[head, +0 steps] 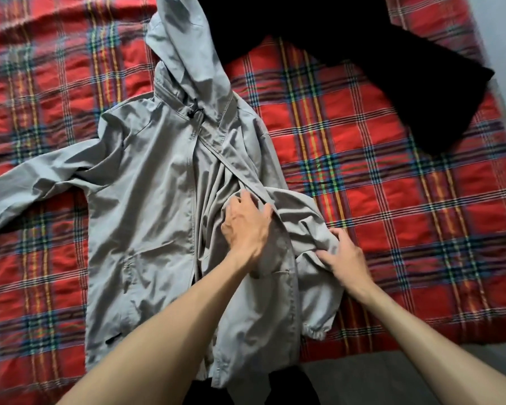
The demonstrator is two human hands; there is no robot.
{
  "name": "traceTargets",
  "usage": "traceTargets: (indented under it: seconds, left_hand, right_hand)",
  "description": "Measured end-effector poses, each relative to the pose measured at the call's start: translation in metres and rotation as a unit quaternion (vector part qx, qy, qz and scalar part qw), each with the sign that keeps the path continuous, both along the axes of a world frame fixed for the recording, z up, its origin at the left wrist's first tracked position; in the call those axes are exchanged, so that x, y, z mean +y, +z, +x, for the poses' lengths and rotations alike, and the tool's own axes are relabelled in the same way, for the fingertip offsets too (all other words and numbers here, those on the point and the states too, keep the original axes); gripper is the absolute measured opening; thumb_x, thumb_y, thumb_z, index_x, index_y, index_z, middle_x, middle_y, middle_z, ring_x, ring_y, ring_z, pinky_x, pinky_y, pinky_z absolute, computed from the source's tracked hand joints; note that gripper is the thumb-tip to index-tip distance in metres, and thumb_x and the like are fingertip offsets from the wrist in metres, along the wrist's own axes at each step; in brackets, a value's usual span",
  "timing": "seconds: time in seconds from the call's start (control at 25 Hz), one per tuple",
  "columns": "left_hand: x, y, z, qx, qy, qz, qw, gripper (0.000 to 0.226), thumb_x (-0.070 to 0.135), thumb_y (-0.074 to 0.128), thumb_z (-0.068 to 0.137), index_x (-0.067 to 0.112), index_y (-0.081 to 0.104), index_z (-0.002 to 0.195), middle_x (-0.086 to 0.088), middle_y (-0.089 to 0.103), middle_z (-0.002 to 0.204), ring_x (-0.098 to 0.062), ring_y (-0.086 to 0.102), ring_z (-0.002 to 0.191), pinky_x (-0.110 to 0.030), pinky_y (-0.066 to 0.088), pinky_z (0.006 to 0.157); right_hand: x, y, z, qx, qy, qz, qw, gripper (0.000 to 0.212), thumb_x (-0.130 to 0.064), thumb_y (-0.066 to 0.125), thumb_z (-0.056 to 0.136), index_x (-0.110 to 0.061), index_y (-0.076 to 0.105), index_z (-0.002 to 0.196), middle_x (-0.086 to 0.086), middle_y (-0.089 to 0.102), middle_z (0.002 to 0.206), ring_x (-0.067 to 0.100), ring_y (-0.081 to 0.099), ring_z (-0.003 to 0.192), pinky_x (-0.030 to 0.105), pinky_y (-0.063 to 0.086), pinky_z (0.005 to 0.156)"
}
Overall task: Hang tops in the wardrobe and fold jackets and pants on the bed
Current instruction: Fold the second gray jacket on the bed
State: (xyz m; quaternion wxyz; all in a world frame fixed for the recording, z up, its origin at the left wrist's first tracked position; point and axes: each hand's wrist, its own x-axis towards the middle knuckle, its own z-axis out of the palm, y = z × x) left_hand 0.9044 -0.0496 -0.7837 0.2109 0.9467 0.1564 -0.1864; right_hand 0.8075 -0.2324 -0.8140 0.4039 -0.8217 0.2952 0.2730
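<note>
Folding goes best on a flat base, and the plaid blanket on the bed gives one. The grey jacket lies on it front up, hood away from the person and hem at the near edge. A black garment lies well apart at the far right and can wait.

The jacket front is rucked into ridges beside the zip, so I would smooth those flat before any fold is creased in. The other sleeve lies stretched out to the left, not yet folded.

The bunched sleeve should come across the chest in one straight line. The left hand lies spread on the front, pressing the cloth as an anchor. The right hand has fingers and thumb curled round the sleeve cloth; a gentle pull should take out the slack.
</note>
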Motion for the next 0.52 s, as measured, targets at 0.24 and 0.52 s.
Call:
traceTargets:
  seconds: [0.24, 0.52]
  left_hand:
    - [-0.024, -0.019, 0.035, 0.137, 0.179, -0.033, 0.974, 0.035, 0.031, 0.050, 0.095, 0.008, 0.059, 0.120, -0.017, 0.060, 0.127, -0.036, 0.057, 0.116, -0.039, 0.042, 0.094]
    - [0.069, 0.059, 0.030, 0.029, 0.326, -0.599, 0.731, 0.025, 0.018, 0.053, 0.097, 0.013, 0.068, 0.117, -0.008, 0.070, 0.116, -0.019, 0.066, 0.104, -0.038, 0.051, 0.098]
  right_hand:
    - [-0.012, 0.005, 0.027, -0.022, 0.140, -0.041, 0.989, 0.010, -0.021, 0.061, 0.087, -0.020, 0.066, 0.096, 0.008, 0.071, 0.092, 0.031, 0.063, 0.088, 0.037, 0.045, 0.073]
    - [-0.024, 0.049, 0.120, -0.059, -0.434, 0.286, 0.852, 0.013, -0.016, 0.060, 0.093, -0.006, 0.066, 0.087, 0.003, 0.068, 0.069, 0.016, 0.065, 0.059, 0.030, 0.051, 0.062]
